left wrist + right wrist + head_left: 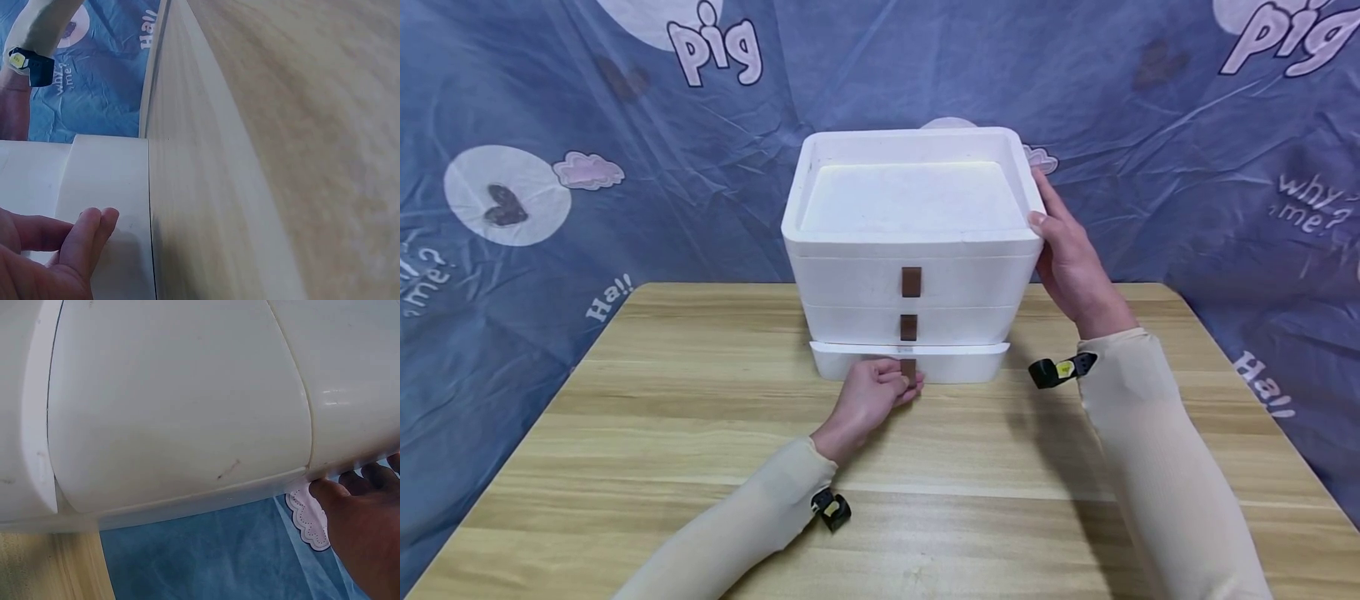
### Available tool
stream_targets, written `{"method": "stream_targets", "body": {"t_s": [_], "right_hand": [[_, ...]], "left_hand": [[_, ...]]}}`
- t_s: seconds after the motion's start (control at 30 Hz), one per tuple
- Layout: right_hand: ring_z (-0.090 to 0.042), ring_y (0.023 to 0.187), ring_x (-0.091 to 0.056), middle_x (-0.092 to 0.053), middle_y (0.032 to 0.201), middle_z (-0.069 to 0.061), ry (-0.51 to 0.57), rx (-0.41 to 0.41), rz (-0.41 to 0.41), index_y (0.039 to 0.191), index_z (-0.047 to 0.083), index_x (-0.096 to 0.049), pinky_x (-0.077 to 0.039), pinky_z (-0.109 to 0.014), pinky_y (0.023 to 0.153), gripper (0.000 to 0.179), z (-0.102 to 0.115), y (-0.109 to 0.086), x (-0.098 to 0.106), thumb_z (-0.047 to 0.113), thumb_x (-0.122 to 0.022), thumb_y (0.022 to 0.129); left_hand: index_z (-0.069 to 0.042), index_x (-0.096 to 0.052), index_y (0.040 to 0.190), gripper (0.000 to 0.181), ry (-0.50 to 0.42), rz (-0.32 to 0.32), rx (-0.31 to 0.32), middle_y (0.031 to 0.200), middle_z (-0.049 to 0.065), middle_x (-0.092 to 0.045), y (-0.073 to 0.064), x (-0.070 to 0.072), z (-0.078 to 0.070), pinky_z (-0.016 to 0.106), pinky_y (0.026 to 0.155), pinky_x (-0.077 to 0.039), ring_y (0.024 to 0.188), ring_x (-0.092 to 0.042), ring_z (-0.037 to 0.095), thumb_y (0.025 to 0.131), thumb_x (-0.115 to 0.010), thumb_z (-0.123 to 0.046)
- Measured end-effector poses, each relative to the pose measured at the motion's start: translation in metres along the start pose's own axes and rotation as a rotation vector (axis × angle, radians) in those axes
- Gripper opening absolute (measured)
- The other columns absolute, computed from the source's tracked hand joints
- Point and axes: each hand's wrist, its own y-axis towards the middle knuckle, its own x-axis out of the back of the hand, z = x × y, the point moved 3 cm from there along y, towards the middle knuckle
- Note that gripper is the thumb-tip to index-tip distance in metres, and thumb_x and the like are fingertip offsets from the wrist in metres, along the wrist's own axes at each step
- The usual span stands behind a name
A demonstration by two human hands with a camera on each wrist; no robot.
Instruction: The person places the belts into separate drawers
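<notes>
A white storage drawer unit [850, 283] with a tray-like top stands at the back of the table. Three brown tabs run down its front. Its bottom drawer [966, 365] sticks out slightly past the drawers above. My left hand [872, 396] pinches the lowest brown tab [908, 372] between thumb and fingers; in the left wrist view the fingers [84, 240] lie close against the white drawer front. My right hand [1071, 258] grips the unit's upper right side, thumb at the rim and fingers along the side wall [181, 406].
The wooden table [647, 400] extends around the unit and both forearms. Behind it hangs a blue printed cloth [865, 67], close to the unit's back. A black wrist camera [1060, 369] is strapped at the right wrist, another camera [831, 508] at the left.
</notes>
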Motion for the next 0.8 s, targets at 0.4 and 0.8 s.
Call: {"method": "stream_targets", "body": {"t_s": [0.4,0.8], "right_hand": [[-0.03,0.134,-0.034,-0.022,0.159,0.003,0.016,-0.002,0.001,0.158,0.03,-0.02,-0.047,-0.023,0.098,0.065,-0.0006,0.0004,0.0001,0.025,-0.049,0.1],[-0.03,0.134,-0.034,-0.021,0.159,0.005,0.003,-0.013,-0.002,0.157,0.032,-0.02,-0.048,-0.023,0.098,0.064,0.0009,0.0002,-0.0003,0.026,-0.048,0.1]], "left_hand": [[0.015,-0.06,0.118,0.027,0.01,-0.01,0.008,0.105,0.023,-0.069,0.0019,0.0005,-0.0011,0.026,0.085,-0.058,0.1,-0.068,0.03,0.092,-0.053,0.014],[0.014,-0.062,0.116,0.025,0.024,-0.014,0.02,0.108,0.024,-0.068,0.0041,0.0003,-0.0019,0.028,0.086,-0.058,0.102,-0.068,0.031,0.092,-0.053,0.014]]}}
